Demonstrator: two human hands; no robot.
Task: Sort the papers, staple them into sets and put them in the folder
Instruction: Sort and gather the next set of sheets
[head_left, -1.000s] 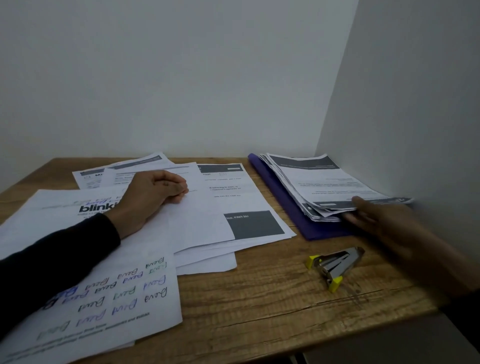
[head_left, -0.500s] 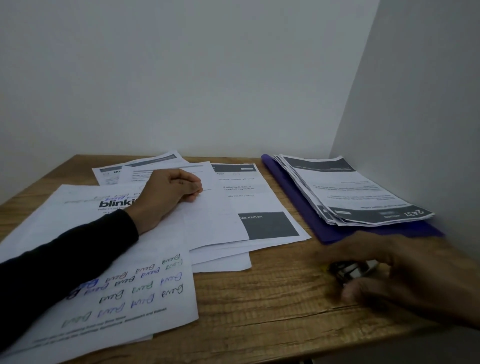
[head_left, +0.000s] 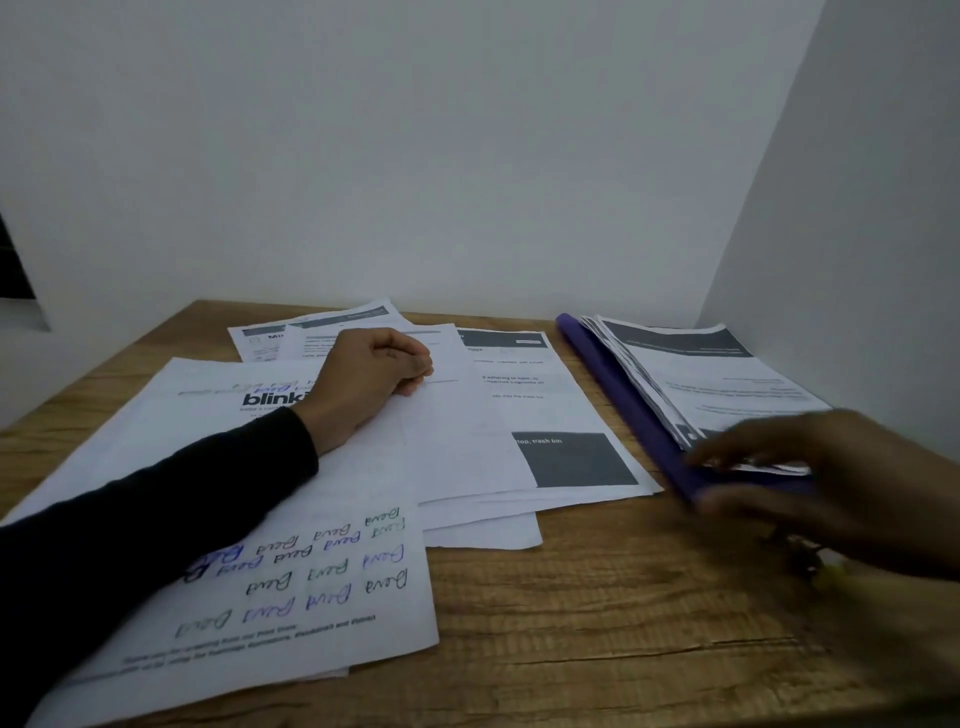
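Two hands over a wooden bench (head_left: 597, 623). Left hand (head_left: 371, 387), fingers curled into a loose fist grasping nothing, rests on loose white printed papers (head_left: 467, 415). Right hand (head_left: 831, 488), blurred, lies at the near edge of the purple folder (head_left: 618, 400); its grip cannot be told. A stapled white paper stack (head_left: 717, 374) rests on the folder.

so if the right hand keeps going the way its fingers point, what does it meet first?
Probably the purple folder: the right hand, blurred, points left across the folder's near corner and the paper stack on it. Depth unclear, so contact can't be confirmed.
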